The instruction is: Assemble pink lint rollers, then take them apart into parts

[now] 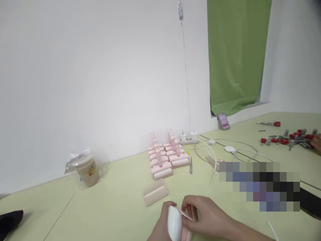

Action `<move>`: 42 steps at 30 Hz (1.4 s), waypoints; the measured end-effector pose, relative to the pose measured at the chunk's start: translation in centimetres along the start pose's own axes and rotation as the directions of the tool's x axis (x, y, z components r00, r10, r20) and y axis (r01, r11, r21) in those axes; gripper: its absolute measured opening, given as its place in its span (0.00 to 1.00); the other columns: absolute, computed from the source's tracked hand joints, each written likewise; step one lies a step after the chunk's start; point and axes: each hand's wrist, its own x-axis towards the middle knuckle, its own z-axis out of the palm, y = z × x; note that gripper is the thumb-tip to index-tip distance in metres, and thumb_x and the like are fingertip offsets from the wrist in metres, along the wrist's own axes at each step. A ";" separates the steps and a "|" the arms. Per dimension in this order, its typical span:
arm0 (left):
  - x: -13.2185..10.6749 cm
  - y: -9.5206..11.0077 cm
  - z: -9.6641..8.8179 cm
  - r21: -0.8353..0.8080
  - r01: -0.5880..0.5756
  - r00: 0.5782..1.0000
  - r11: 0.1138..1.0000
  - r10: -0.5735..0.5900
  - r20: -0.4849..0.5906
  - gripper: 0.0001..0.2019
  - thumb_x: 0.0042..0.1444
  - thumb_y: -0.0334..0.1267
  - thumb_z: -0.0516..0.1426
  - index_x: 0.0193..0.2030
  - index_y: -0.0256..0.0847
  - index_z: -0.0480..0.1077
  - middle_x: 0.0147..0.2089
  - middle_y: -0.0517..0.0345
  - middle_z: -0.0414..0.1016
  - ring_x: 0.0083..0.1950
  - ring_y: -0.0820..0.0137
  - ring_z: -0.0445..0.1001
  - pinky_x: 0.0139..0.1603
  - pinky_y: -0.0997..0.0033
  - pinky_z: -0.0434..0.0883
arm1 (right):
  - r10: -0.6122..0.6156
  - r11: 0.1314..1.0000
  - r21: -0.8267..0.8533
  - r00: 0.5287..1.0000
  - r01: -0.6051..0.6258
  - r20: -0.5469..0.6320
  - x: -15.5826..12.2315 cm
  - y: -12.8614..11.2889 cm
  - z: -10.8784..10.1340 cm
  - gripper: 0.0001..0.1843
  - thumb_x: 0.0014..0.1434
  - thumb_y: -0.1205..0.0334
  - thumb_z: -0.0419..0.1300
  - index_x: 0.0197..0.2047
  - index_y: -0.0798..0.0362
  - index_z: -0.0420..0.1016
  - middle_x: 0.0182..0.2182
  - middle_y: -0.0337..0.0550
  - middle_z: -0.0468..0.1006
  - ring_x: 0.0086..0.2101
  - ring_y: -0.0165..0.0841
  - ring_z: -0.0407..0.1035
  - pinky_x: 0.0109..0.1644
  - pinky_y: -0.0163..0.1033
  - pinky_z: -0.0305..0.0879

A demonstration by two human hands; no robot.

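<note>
My left hand [160,222] is wrapped around a white-and-pink roller-like piece [175,222] with a smooth, rounded white side. From the right, my right hand [204,211] closes its fingers on a thin pink strip [185,214] at the edge of this piece. Whether the strip is joined to it I cannot tell. Just beyond my hands, a pale pink curved cover [155,192] lies on the table. Farther back, several pink roller-like pieces [162,170] with upright clear pink parts stand in two rows.
A wrapped tub [89,172] stands at left on the pale table [112,207]. Behind the rows is a power strip [188,141] with white cables. A small pointed tool [191,165] lies beside them. At far right, another person's hand [316,142] touches red-and-metal parts [284,141], near scissors [276,124].
</note>
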 end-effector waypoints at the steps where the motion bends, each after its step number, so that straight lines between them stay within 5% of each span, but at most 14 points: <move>1: -0.4 0.0 -0.1 0.064 0.035 0.999 0.997 -0.035 -0.015 0.36 0.29 0.33 0.65 0.47 0.44 0.53 0.33 0.62 0.65 0.35 0.67 0.67 0.38 0.70 0.62 | -0.036 0.990 -0.134 0.999 0.040 0.035 -0.1 -0.4 -0.7 0.04 0.43 0.62 0.56 0.25 0.51 0.71 0.21 0.37 0.74 0.22 0.32 0.67 0.25 0.34 0.56; 4: -1.8 0.7 -0.1 0.267 0.110 0.994 0.957 -0.108 -0.022 0.34 0.32 0.35 0.64 0.49 0.46 0.56 0.33 0.62 0.67 0.35 0.65 0.67 0.36 0.70 0.62 | -0.130 0.915 -0.352 0.970 0.198 0.208 -0.6 -1.7 -2.4 0.04 0.40 0.62 0.56 0.21 0.52 0.70 0.20 0.40 0.75 0.20 0.34 0.67 0.23 0.34 0.52; 9: -2.6 3.0 -0.3 0.488 0.110 0.972 0.866 -0.195 0.127 0.29 0.34 0.38 0.64 0.47 0.50 0.62 0.38 0.59 0.71 0.36 0.61 0.68 0.29 0.73 0.61 | -0.166 0.852 -0.400 0.900 0.337 0.403 -0.8 -3.0 -3.3 0.07 0.41 0.63 0.54 0.26 0.53 0.71 0.22 0.43 0.77 0.21 0.37 0.69 0.22 0.35 0.51; 15: -2.2 4.9 -0.8 0.663 0.161 0.942 0.731 -0.315 0.118 0.35 0.32 0.39 0.64 0.51 0.55 0.58 0.39 0.63 0.71 0.35 0.63 0.69 0.26 0.75 0.60 | -0.251 0.847 -0.335 0.866 0.413 0.432 -0.6 -3.0 -3.6 0.09 0.45 0.65 0.50 0.29 0.54 0.69 0.24 0.44 0.77 0.23 0.37 0.70 0.22 0.34 0.51; 19: -2.7 6.5 0.3 0.749 0.193 0.939 0.634 -0.341 0.047 0.24 0.39 0.44 0.60 0.46 0.52 0.61 0.36 0.62 0.71 0.31 0.66 0.68 0.27 0.74 0.60 | -0.257 0.866 -0.288 0.857 0.409 0.447 -0.7 -3.0 -3.7 0.07 0.43 0.66 0.50 0.27 0.54 0.68 0.23 0.43 0.76 0.22 0.34 0.68 0.21 0.32 0.50; 26: -2.5 7.3 1.0 0.773 0.200 0.961 0.602 -0.276 -0.033 0.22 0.43 0.46 0.56 0.47 0.51 0.60 0.32 0.61 0.71 0.32 0.64 0.69 0.27 0.72 0.61 | -0.172 0.911 -0.290 0.909 0.294 0.381 0.0 -2.1 -2.8 0.04 0.42 0.63 0.53 0.23 0.53 0.67 0.19 0.38 0.72 0.19 0.30 0.64 0.19 0.31 0.49; 30: -1.4 4.5 1.0 0.762 0.243 0.967 0.600 -0.209 -0.144 0.34 0.37 0.35 0.57 0.54 0.48 0.53 0.37 0.56 0.71 0.37 0.61 0.70 0.33 0.70 0.63 | -0.038 0.944 -0.309 0.968 0.116 0.249 0.1 -1.6 -2.1 0.16 0.46 0.66 0.51 0.41 0.56 0.69 0.33 0.47 0.74 0.30 0.39 0.70 0.29 0.37 0.61; 33: -1.0 2.8 1.2 0.765 0.251 0.968 0.593 -0.158 -0.196 0.35 0.38 0.33 0.55 0.57 0.43 0.50 0.37 0.53 0.72 0.37 0.59 0.71 0.33 0.68 0.63 | -0.110 0.983 -0.120 0.974 0.136 0.199 -0.3 -1.8 -0.9 0.34 0.47 0.74 0.47 0.59 0.57 0.51 0.51 0.56 0.62 0.50 0.43 0.61 0.47 0.44 0.61; 37: -0.8 2.2 0.7 0.804 0.183 0.976 0.566 -0.009 -0.216 0.26 0.43 0.32 0.50 0.52 0.42 0.54 0.34 0.54 0.73 0.33 0.59 0.72 0.28 0.70 0.62 | -0.161 0.953 0.272 0.984 0.135 0.076 -0.4 -2.5 0.7 0.42 0.43 0.78 0.44 0.61 0.47 0.41 0.62 0.43 0.39 0.60 0.35 0.34 0.60 0.46 0.43; 42: -0.7 3.3 -1.3 0.665 0.116 0.936 0.738 0.144 -0.322 0.21 0.47 0.34 0.50 0.50 0.45 0.55 0.35 0.58 0.72 0.33 0.64 0.72 0.31 0.71 0.64 | -0.028 0.836 0.538 0.989 0.103 -0.147 1.4 -2.0 1.6 0.36 0.45 0.72 0.51 0.57 0.46 0.46 0.58 0.44 0.48 0.59 0.35 0.39 0.60 0.48 0.40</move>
